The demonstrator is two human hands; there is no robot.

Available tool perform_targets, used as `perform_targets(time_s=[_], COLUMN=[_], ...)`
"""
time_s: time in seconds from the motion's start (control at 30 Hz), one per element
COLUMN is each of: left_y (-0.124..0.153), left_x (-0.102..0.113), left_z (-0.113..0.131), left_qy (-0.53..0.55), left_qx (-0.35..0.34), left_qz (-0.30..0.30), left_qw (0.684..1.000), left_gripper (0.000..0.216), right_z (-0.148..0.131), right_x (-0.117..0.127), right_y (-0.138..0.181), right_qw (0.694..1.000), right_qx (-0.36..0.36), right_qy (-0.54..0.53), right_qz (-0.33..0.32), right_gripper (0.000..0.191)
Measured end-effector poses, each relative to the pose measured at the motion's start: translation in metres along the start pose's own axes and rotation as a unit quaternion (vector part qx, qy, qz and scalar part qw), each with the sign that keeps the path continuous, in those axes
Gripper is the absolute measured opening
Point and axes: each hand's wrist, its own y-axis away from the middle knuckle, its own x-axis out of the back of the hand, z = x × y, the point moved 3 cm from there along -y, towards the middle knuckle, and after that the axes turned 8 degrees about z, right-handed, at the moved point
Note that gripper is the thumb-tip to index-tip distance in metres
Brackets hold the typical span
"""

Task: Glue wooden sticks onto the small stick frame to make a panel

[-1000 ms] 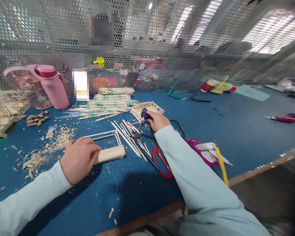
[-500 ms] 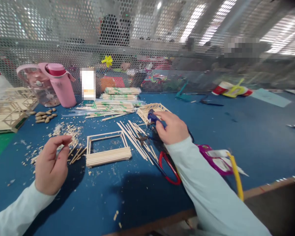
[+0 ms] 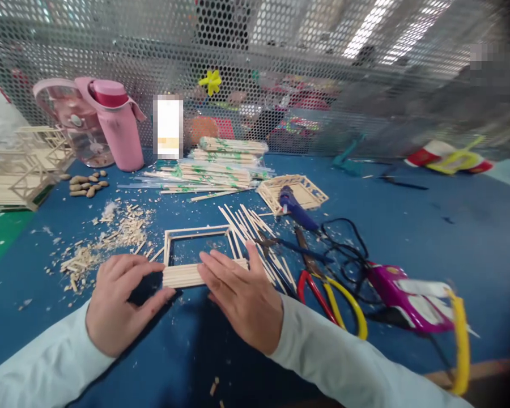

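Note:
A square frame of thin wooden sticks [image 3: 195, 233] lies on the blue table [image 3: 429, 226], its near side a flat panel of glued sticks [image 3: 182, 275]. My left hand [image 3: 119, 300] rests at the panel's left end, thumb and fingers curled around that end. My right hand [image 3: 242, 292] lies flat with fingers stretched out over the panel's right end. A blue glue gun [image 3: 295, 208] lies free on the table beyond my right hand, next to a small stick lattice box [image 3: 293, 192].
Loose sticks [image 3: 255, 238], red and yellow-handled scissors [image 3: 323, 289] and a purple tool [image 3: 408, 294] lie to the right. Stick bundles [image 3: 221, 164], a pink bottle [image 3: 119, 124], peanuts [image 3: 85, 184], wood scraps [image 3: 106, 238] and a stick model [image 3: 17, 170] sit behind and left. Mesh screen [image 3: 280, 73] at the back.
My right hand let go of the glue gun and came back to lie on the stick panel. My left hand came down from the air to the panel's left end.

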Motion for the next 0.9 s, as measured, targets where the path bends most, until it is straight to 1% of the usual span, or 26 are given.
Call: perform_targets(time_s=[0.2, 0.27, 0.33, 0.4, 0.5, 0.57, 0.6, 0.63, 0.67, 0.7, 0.77, 0.8, 0.83, 0.9], left_y=[0.000, 0.000, 0.000, -0.001, -0.002, 0.000, 0.002, 0.005, 0.009, 0.014, 0.027, 0.034, 0.040, 0.048], left_x=[-0.001, -0.001, 0.000, 0.000, -0.001, -0.002, -0.002, -0.001, -0.001, -0.002, -0.005, -0.006, -0.008, -0.009], left_z=[0.001, 0.001, 0.002, 0.006, 0.017, 0.024, 0.027, 0.028, 0.028, 0.027, 0.023, 0.022, 0.021, 0.020], left_qy=[0.000, -0.006, -0.015, -0.020, -0.015, -0.008, -0.004, 0.001, 0.007, 0.013, 0.030, 0.039, 0.047, 0.054], left_qx=[-0.012, 0.006, 0.020, 0.000, -0.072, -0.096, -0.089, -0.067, -0.027, 0.027, 0.146, 0.192, 0.215, 0.229], left_qz=[-0.013, -0.005, 0.013, 0.025, 0.009, -0.004, -0.004, -0.003, -0.006, -0.014, -0.051, -0.072, -0.087, -0.106], left_qw=[1.000, 1.000, 1.000, 0.999, 0.997, 0.995, 0.996, 0.998, 1.000, 0.999, 0.987, 0.978, 0.972, 0.966], left_gripper=[0.020, 0.029, 0.043, 0.055, 0.059, 0.062, 0.064, 0.067, 0.069, 0.069, 0.069, 0.067, 0.067, 0.067], right_z=[0.004, 0.004, 0.003, 0.004, 0.008, 0.015, 0.021, 0.026, 0.031, 0.035, 0.037, 0.036, 0.034, 0.031], right_x=[0.004, 0.001, -0.002, -0.003, 0.005, 0.015, 0.020, 0.024, 0.026, 0.027, 0.022, 0.019, 0.016, 0.013], right_y=[-0.003, -0.003, -0.002, -0.002, -0.002, 0.000, 0.003, 0.008, 0.013, 0.020, 0.032, 0.038, 0.042, 0.046], right_qw=[1.000, 0.999, 0.999, 0.998, 0.997, 0.994, 0.991, 0.986, 0.980, 0.974, 0.966, 0.963, 0.961, 0.956], right_qx=[-0.010, -0.011, -0.014, -0.022, -0.030, -0.057, -0.085, -0.120, -0.154, -0.180, -0.204, -0.207, -0.210, -0.226], right_qy=[-0.018, -0.027, -0.039, -0.052, -0.077, -0.089, -0.090, -0.088, -0.085, -0.084, -0.093, -0.102, -0.111, -0.119], right_qz=[0.021, 0.018, 0.013, 0.010, 0.004, 0.025, 0.046, 0.069, 0.090, 0.106, 0.128, 0.136, 0.143, 0.141], right_gripper=[0.032, 0.032, 0.033, 0.034, 0.036, 0.043, 0.049, 0.055, 0.059, 0.062, 0.063, 0.060, 0.057, 0.048])
